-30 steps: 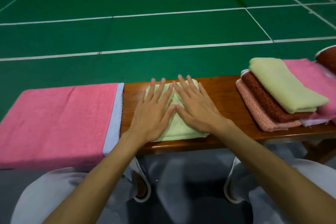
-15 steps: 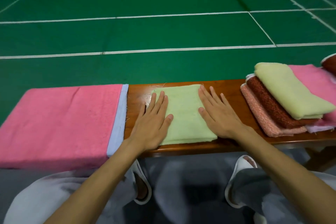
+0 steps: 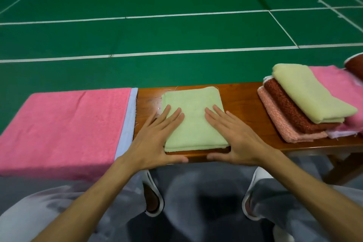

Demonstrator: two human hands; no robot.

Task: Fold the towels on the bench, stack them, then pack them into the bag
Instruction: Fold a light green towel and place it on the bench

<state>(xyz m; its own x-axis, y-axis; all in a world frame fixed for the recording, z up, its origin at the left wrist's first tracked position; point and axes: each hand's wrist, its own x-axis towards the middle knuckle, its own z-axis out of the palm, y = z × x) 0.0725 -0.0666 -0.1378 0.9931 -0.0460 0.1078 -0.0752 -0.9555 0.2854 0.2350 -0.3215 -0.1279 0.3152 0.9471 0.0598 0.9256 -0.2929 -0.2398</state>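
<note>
Fingers [image 3: 175, 117] of the left hand [image 3: 155, 143] and right hand [image 3: 235, 139] lie straight on the folded pale green terry towel [image 3: 193, 104] atop the brown wooden bench [image 3: 241, 100], gripping nothing.

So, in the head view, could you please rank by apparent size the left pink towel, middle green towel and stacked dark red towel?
Largest first:
left pink towel
middle green towel
dark red towel, mostly covered, so unsure

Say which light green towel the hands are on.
The folded light green towel at centre: left hand and right hand lie flat on it. The other light green towel tops the right-hand stack, untouched.
</note>
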